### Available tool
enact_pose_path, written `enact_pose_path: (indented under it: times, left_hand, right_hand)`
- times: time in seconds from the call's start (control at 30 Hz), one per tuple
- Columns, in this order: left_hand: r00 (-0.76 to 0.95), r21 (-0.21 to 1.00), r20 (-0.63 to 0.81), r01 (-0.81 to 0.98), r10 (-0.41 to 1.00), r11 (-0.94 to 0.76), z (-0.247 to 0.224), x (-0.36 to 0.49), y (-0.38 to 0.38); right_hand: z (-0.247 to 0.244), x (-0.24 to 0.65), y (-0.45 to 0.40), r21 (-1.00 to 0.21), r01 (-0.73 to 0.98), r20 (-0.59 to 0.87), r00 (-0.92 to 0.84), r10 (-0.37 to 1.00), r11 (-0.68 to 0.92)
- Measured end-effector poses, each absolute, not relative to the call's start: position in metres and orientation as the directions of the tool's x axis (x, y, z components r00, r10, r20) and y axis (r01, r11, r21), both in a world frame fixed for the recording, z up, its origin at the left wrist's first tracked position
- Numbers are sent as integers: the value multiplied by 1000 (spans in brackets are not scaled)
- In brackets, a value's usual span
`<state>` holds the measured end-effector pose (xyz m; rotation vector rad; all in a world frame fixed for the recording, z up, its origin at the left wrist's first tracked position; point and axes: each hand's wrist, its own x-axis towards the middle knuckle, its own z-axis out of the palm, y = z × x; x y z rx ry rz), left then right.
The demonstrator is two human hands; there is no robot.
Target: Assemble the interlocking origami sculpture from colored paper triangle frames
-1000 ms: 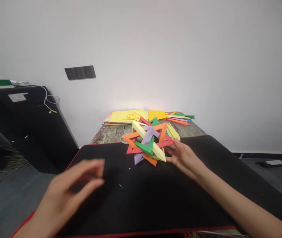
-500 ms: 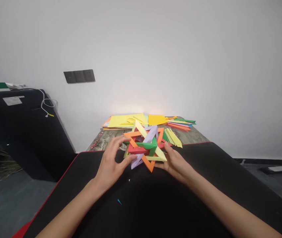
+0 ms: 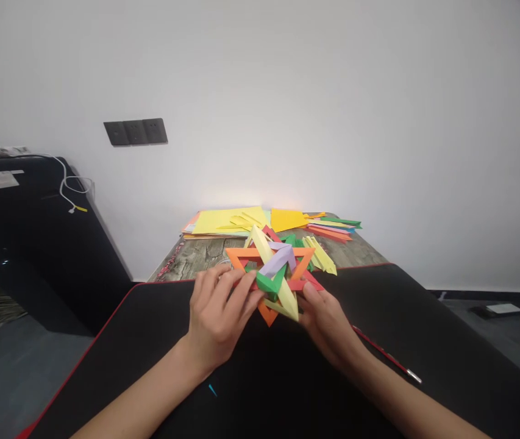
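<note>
Between my hands is a modular origami star (image 3: 278,261) made of interlocking folded paper frames in orange, yellow, lilac, green and red. It is held above the black mat (image 3: 260,378). My left hand (image 3: 223,308) pinches its near left side by the green piece, thumb and fingers closed together. On the other side my right hand (image 3: 326,308) grips a red corner, with the thumb on top and the other fingers partly hidden underneath.
Behind the star lie yellow paper sheets (image 3: 227,221), an orange sheet (image 3: 288,219), coloured folded strips (image 3: 333,228) and pale yellow strips (image 3: 322,256). A red pencil (image 3: 388,353) rests by my right forearm, and a blue paper scrap (image 3: 213,390) lies near my left forearm.
The star has tilted and turned a little. My left hand has moved right from its left edge and closed near the green piece. The red pencil has come into sight beside my right forearm.
</note>
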<state>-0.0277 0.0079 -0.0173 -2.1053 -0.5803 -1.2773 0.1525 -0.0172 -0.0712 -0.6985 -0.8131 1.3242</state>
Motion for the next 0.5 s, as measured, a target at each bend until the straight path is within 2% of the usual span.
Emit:
enact_pose_path:
  times: [0.13, 0.27, 0.43, 0.5]
  left_hand:
    - [430, -282, 902, 618, 16, -734, -21, -25, 10]
    - [404, -226, 914, 576, 33, -786, -20, -23, 9]
    - [86, 42, 991, 554, 107, -831, -23, -31, 13]
    - [42, 83, 992, 520, 122, -850, -25, -35, 15]
  right_hand:
    - [-70, 145, -24, -848, -510, 124, 80, 989, 147]
    - [-68, 146, -25, -832, -538, 116, 66, 991, 133]
    - [-66, 153, -25, -823, -525, 177, 124, 976, 216]
    - [-65, 154, -25, -840, -485, 191, 153, 970, 242]
